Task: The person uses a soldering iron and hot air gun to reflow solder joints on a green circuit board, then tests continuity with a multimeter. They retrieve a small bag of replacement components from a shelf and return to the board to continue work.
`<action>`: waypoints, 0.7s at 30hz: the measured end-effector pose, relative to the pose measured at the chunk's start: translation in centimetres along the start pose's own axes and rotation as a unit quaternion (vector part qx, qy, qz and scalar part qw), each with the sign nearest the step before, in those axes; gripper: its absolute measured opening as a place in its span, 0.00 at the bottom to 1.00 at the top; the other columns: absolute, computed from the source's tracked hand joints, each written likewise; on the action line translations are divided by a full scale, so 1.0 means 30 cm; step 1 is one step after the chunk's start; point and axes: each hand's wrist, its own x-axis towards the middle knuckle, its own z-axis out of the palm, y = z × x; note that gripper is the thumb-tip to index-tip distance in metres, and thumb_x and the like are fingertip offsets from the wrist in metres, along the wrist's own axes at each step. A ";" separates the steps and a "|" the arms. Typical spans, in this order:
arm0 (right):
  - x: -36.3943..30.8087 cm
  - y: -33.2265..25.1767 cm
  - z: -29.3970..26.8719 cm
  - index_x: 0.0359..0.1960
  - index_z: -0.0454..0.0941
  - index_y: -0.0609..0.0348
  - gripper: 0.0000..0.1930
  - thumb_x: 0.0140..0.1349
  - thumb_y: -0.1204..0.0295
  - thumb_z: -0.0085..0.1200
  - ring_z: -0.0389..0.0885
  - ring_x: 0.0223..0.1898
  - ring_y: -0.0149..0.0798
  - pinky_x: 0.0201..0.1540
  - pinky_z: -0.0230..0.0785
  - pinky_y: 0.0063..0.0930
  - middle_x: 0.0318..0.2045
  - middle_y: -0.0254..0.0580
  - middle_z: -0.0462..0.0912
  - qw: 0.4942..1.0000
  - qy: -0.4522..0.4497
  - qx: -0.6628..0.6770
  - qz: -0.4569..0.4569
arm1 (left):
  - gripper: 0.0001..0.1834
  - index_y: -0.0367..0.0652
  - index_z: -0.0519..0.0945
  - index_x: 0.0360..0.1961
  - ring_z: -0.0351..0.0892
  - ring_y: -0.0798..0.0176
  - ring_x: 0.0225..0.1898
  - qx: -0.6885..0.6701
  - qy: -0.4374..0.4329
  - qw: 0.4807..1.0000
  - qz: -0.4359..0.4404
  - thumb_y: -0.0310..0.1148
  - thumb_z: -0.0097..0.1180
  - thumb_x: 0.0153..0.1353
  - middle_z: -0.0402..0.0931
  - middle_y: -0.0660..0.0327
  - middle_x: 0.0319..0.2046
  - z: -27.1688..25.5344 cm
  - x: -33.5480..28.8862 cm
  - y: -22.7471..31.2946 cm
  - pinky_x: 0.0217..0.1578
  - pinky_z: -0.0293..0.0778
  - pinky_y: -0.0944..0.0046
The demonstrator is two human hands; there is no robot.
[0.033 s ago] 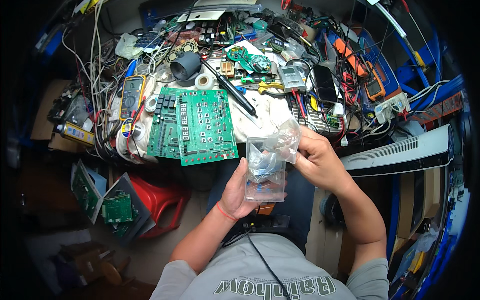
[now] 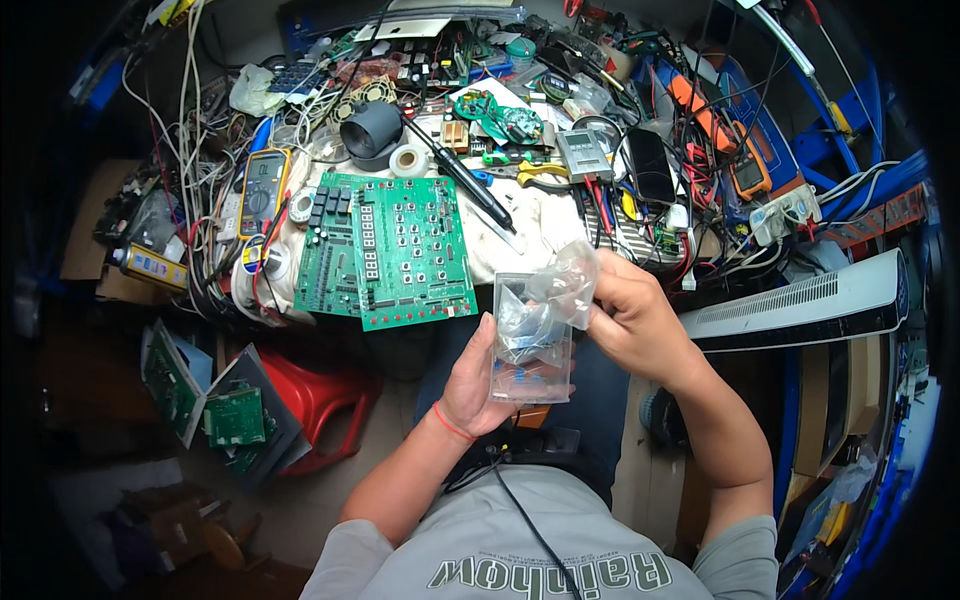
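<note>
My left hand [image 2: 468,385] is closed around the lower left side of a clear rectangular plastic box [image 2: 548,388], held tilted above my lap. Small blue-marked pieces show inside, too blurred to name. A crumpled clear plastic bag [image 2: 570,287] lies partly in the box and comes out over its upper right edge. Thumb and fingers of my right hand [image 2: 632,312] pinch the bag's upper end. Left of the box, two overlapping green circuit boards [image 2: 432,262] rest at the bench's front edge; the upper one carries push buttons and a digit display.
Beyond the box, a black pen-shaped tool [image 2: 472,190] lies on a white cloth [image 2: 482,258]. A yellow multimeter [image 2: 264,190] stands left, an orange one [image 2: 748,170] right. Tangled cables and electronic parts crowd the bench. A red stool [image 2: 330,400] is below left, a white vented panel [image 2: 800,302] right.
My right hand and the bag's upper end have shifted very slightly left. Otherwise both hands keep their hold, and the bench looks the same.
</note>
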 end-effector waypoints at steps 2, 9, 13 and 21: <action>0.012 -0.007 0.016 0.43 0.85 0.57 0.08 0.62 0.75 0.62 0.80 0.39 0.45 0.43 0.74 0.37 0.38 0.41 0.79 0.988 -0.020 -0.147 -0.047 | 0.44 0.46 0.61 0.76 0.77 0.40 0.61 -0.014 -0.003 1.000 0.005 0.70 0.37 0.73 0.72 0.45 0.65 -0.006 -0.004 0.003 0.59 0.76 0.32; 0.054 -0.117 0.012 0.48 0.81 0.60 0.15 0.57 0.73 0.64 0.80 0.41 0.50 0.45 0.74 0.42 0.41 0.43 0.79 0.957 -0.050 -0.264 -0.108 | 0.36 0.50 0.64 0.74 0.75 0.45 0.64 -0.043 0.033 0.998 0.044 0.63 0.35 0.78 0.71 0.52 0.67 -0.014 -0.035 0.030 0.63 0.73 0.34; 0.020 -0.192 0.033 0.39 0.81 0.56 0.10 0.56 0.72 0.63 0.82 0.36 0.46 0.37 0.75 0.39 0.32 0.38 0.80 0.958 -0.123 -0.212 -0.147 | 0.34 0.49 0.65 0.73 0.73 0.50 0.66 -0.029 0.025 0.997 0.064 0.60 0.36 0.79 0.72 0.55 0.66 -0.014 -0.065 0.052 0.66 0.71 0.41; 0.010 -0.136 0.145 0.19 0.82 0.56 0.03 0.44 0.72 0.62 0.87 0.24 0.46 0.24 0.76 0.39 0.21 0.45 0.85 0.904 -0.239 -0.320 -0.153 | 0.31 0.50 0.69 0.70 0.76 0.59 0.64 -0.001 0.066 0.996 0.058 0.60 0.40 0.78 0.76 0.60 0.63 0.025 -0.067 0.027 0.62 0.74 0.52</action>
